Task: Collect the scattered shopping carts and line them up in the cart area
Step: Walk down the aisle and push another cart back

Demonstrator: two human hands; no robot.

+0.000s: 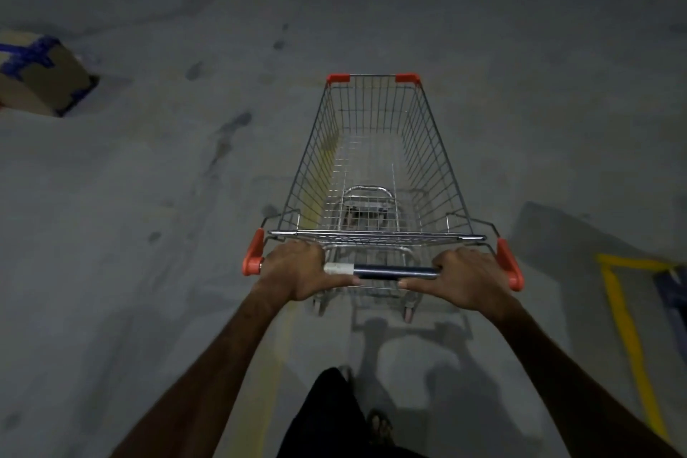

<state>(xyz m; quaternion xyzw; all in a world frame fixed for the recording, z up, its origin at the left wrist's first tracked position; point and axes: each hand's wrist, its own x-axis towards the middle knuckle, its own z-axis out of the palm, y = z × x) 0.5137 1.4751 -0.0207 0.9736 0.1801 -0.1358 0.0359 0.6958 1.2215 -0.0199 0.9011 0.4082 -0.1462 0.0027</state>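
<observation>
A wire shopping cart (375,145) with orange corner caps stands straight ahead of me on a grey concrete floor, its basket holding nothing. Its dark handle bar (394,271) runs across in front of me. My left hand (297,270) grips the left end of the bar, fingers curled over it. At the bar's right end my right hand (470,273) grips the same way. The cart's rear wheels show below the bar.
A cardboard box (41,76) with blue tape lies on the floor at the far left. Yellow painted lines (628,331) mark the floor at the right, beside a dark blue object (673,290) at the edge. Metal frames, blurred, stand far ahead at the top right.
</observation>
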